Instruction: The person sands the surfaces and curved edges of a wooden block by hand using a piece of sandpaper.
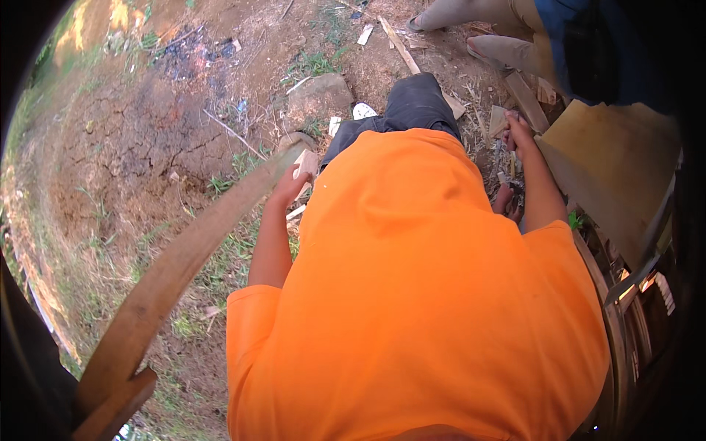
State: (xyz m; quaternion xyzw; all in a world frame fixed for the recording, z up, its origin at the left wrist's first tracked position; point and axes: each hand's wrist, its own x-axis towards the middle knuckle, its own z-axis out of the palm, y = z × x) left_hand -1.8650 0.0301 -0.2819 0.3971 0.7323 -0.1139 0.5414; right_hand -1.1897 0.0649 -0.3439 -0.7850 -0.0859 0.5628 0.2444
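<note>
My left hand [288,187] is closed around a pale wooden block [306,163], beside my left thigh. Out to the right, my right hand [519,134] has its fingers bent at the edge of a small pale piece of wood [498,120]; it looks gripped, though the hold is partly hidden. My orange shirt [434,294] fills the middle of the view, with my dark trousers [419,103] beyond it. A long curved wooden plank [176,264] runs from the lower left up to near my left hand.
Another person's trousered legs [478,18] and blue garment [625,66] are at upper right. A large tan sheet [610,162] stands beside my right arm, above several timbers [618,345]. A stone [320,99], wood scraps [397,44] and grass [316,65] lie ahead on bare soil.
</note>
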